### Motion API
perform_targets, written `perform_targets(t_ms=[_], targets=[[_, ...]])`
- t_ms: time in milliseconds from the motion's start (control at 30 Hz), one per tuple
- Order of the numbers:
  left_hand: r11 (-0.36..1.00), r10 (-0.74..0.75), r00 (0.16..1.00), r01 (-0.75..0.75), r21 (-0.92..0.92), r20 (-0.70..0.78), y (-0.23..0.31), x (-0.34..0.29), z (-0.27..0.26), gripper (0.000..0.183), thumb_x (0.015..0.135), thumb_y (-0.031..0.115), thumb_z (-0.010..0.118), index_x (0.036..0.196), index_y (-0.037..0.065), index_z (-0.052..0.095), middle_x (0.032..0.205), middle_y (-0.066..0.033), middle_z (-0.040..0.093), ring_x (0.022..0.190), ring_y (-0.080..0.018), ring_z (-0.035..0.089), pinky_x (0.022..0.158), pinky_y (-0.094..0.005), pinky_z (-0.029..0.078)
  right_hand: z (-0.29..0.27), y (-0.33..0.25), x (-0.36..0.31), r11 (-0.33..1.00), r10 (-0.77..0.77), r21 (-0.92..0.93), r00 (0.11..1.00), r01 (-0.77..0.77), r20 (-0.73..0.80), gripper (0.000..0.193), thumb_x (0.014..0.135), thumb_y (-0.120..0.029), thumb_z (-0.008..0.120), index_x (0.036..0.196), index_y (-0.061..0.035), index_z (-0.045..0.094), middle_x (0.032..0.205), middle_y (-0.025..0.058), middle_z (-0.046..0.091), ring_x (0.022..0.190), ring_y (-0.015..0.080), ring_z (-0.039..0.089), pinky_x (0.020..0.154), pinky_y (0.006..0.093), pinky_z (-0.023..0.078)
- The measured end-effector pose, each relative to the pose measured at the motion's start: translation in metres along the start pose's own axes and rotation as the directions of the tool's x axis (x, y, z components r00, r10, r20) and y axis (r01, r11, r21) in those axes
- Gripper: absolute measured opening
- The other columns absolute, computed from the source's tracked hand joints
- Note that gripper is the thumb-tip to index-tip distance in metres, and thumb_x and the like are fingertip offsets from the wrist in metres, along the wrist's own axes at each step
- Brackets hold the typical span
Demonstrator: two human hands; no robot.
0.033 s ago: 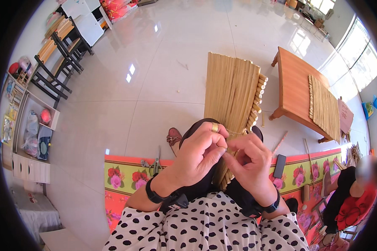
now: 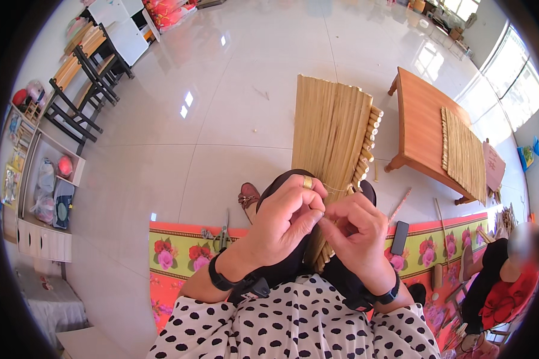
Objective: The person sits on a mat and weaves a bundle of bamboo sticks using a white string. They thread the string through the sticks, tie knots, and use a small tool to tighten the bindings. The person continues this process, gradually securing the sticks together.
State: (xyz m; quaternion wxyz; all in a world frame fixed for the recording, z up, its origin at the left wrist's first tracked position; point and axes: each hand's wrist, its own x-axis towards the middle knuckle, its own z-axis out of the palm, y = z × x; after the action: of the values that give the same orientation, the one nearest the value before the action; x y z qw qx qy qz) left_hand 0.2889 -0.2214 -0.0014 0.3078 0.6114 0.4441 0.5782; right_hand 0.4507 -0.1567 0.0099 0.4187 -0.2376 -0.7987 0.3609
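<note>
A mat of straw-coloured stalks (image 2: 329, 128) lies across my lap and stretches away from me, with its thicker stalk ends (image 2: 368, 146) stacked along the right edge. Above its near part, my left hand (image 2: 290, 218), with a gold ring, is closed in a pinch. Directly beside it, my right hand (image 2: 358, 227) pinches too, and the fingertips of both hands meet. Whatever sits between them is too small to make out. A thin pale thread (image 2: 335, 189) crosses the stalks just beyond my fingers.
Scissors (image 2: 224, 234) lie on the flowered mat (image 2: 176, 254) left of me; a phone (image 2: 400, 238) lies on the right. A low wooden table (image 2: 422, 119) bears another stalk mat (image 2: 463, 152). A person in red and black (image 2: 503, 293) sits at the lower right. Chairs (image 2: 93, 81) line the left wall.
</note>
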Motion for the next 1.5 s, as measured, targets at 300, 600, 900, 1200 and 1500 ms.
perform_targets(t_ms=[300,600,900,1200,1500], targets=[[0.781,-0.382,0.917,0.386,-0.49,0.114,-0.003,-0.007,0.004,0.024,0.096,0.009,0.057,0.116,-0.003,0.052,0.101,-0.0121,0.063,0.069,-0.0124,0.062,0.063,-0.0253,0.053,0.002,0.004,0.0,0.999,0.041,0.007,0.995,-0.04,-0.09,0.01,0.076,0.003,0.075,0.081,-0.0011,0.067,0.079,0.0035,0.059,0.052,0.0046,0.052,0.045,0.0203,0.039],[0.709,-0.431,0.892,0.43,-0.559,0.14,-0.022,-0.008,0.009,0.011,0.095,0.006,0.059,0.1,-0.004,0.059,0.076,-0.0025,0.06,0.063,-0.0084,0.058,0.058,-0.0213,0.045,-0.001,0.005,-0.005,0.99,0.131,-0.048,0.989,-0.135,-0.07,0.011,0.075,0.006,0.073,0.083,-0.0002,0.068,0.081,0.0018,0.058,0.059,0.0032,0.049,0.049,0.0186,0.036],[0.718,-0.473,0.878,0.43,-0.547,0.07,-0.033,-0.009,0.015,0.007,0.093,0.006,0.06,0.092,-0.001,0.061,0.074,-0.0005,0.058,0.056,-0.0074,0.055,0.051,-0.0197,0.042,-0.004,0.012,-0.003,0.951,-0.069,-0.307,0.988,0.023,-0.139,0.02,0.073,0.005,0.073,0.091,-0.0031,0.071,0.088,0.0065,0.061,0.057,0.0107,0.057,0.047,0.0215,0.042],[0.738,-0.52,0.854,0.433,-0.518,-0.028,-0.043,-0.01,0.014,0.009,0.095,0.009,0.059,0.093,0.0,0.06,0.074,0.0008,0.056,0.055,-0.0061,0.052,0.049,-0.0188,0.039,-0.001,0.008,0.02,0.553,-0.168,-0.796,0.969,0.246,0.182,0.027,0.067,-0.004,0.073,0.093,-0.0072,0.07,0.121,0.0089,0.06,0.126,0.0367,0.044,0.1,0.051,0.036],[0.747,-0.488,0.868,0.364,-0.557,-0.087,-0.047,-0.015,0.008,0.008,0.095,0.008,0.059,0.095,0.0,0.059,0.076,0.0003,0.056,0.055,-0.0055,0.051,0.048,-0.019,0.039,0.005,0.013,0.023,0.499,-0.086,-0.843,0.98,0.2,0.181,0.017,0.071,-0.006,0.073,0.087,-0.0094,0.071,0.116,0.0063,0.064,0.122,0.032,0.049,0.107,0.0502,0.031]])
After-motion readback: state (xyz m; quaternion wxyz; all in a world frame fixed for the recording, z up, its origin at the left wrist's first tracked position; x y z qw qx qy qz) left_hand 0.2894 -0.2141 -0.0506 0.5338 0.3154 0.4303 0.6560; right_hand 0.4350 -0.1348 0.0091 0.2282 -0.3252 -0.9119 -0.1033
